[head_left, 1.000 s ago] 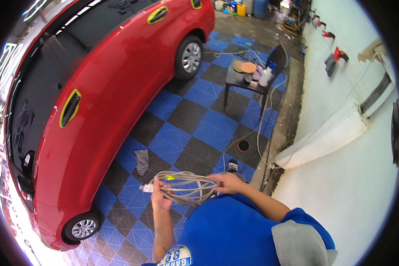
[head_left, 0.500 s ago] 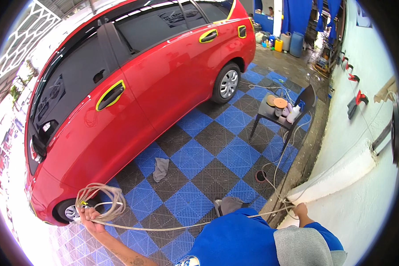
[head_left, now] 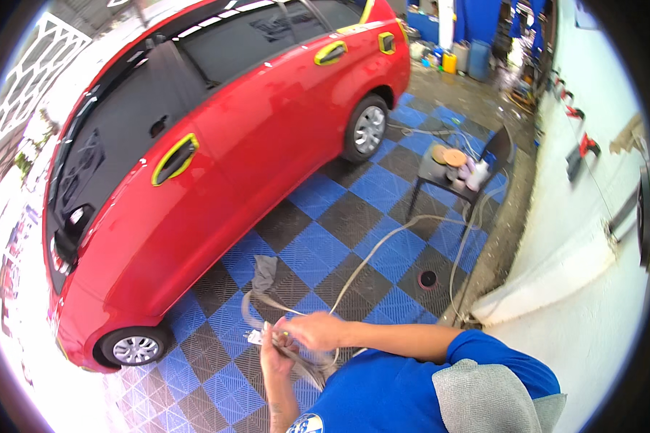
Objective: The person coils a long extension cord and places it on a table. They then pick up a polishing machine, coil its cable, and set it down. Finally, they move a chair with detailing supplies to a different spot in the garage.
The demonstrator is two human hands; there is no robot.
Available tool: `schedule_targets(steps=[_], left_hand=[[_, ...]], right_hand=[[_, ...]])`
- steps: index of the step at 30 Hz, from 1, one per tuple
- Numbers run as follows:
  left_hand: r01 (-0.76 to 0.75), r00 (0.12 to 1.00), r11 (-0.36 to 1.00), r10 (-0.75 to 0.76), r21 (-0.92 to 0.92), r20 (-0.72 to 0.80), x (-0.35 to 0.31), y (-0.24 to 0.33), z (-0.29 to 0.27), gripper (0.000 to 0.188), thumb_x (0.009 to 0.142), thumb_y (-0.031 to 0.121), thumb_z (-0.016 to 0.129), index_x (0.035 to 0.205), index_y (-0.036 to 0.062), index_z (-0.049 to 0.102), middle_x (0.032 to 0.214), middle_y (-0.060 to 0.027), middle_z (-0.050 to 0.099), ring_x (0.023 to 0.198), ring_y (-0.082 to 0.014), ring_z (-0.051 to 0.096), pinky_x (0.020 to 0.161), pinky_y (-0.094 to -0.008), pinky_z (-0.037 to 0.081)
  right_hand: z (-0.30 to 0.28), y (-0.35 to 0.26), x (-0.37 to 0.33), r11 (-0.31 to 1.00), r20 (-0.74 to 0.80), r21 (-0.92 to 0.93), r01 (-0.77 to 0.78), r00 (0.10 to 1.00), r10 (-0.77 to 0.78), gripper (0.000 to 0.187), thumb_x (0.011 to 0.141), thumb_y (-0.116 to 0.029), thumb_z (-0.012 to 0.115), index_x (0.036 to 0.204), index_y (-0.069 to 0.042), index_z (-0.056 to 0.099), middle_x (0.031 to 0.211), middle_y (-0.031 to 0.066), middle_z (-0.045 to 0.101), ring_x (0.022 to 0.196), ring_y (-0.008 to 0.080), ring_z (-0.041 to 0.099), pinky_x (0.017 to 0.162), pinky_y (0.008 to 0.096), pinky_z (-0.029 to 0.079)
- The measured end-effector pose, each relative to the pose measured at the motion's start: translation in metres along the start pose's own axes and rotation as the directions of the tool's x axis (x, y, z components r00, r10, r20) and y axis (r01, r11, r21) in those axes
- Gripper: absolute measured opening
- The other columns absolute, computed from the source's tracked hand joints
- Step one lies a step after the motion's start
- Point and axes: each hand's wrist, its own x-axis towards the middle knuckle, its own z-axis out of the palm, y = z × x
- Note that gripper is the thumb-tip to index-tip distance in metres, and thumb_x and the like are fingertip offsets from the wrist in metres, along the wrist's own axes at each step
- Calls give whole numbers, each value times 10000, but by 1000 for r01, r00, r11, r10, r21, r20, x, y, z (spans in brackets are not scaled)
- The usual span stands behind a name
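Note:
A coil of pale electric cable (head_left: 307,369) hangs from my left hand (head_left: 276,357), whose fingers are closed around it, in front of my blue shirt. A small white plug (head_left: 255,337) pokes out beside those fingers. My right hand (head_left: 314,331) reaches across and meets the left one at the coil, fingers closed and slightly blurred; it appears to grip the cable too. One loop sticks out toward a grey cloth (head_left: 264,273) on the floor. From my hands the cable runs over the floor tiles to a black chair (head_left: 440,173).
A red car (head_left: 245,144) with yellow tape around its handles stands along the left. Polishing pads (head_left: 453,158) and a white bottle (head_left: 478,175) sit on the chair. A round pad (head_left: 427,280) lies on the blue and black tiles (head_left: 354,224). The white wall (head_left: 592,180) bounds the right side.
My left hand brought the coil rightward from near the front wheel to my body. My right hand came from the wall side to meet it. The trailing cable shifted left across the tiles.

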Motion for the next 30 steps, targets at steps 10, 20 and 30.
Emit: schedule_targets(steps=[10, 20, 30], left_hand=[[-150, 963, 972, 102, 182, 250, 46, -54, 162, 402, 987, 372, 487, 697, 94, 480, 698, -41, 521, 595, -188, 506, 540, -317, 444], [-305, 727, 937, 344, -169, 594, 90, 40, 350, 351, 1003, 303, 480, 722, 97, 438, 521, 24, 319, 424, -58, 279, 401, -210, 309], [-263, 821, 964, 242, -33, 516, 117, -108, 511, 272, 1004, 279, 483, 819, 80, 473, 542, 28, 333, 413, -45, 276, 384, -210, 300]], right_hand=[[-86, 135, -208, 913, -453, -51, -405, 824, 340, 478, 751, -162, 651, 1222, -150, 573, 722, 121, 645, 701, 317, 638, 597, 434, 493], [-133, 262, -527, 410, -740, 332, -850, 35, 672, 269, 758, -198, 628, 992, -72, 672, 840, 166, 660, 862, 361, 619, 773, 422, 489], [-271, 381, -628, 332, -655, 607, -722, -218, 723, 395, 956, -350, 497, 1108, -6, 618, 1049, 223, 637, 1018, 386, 593, 871, 404, 461]])
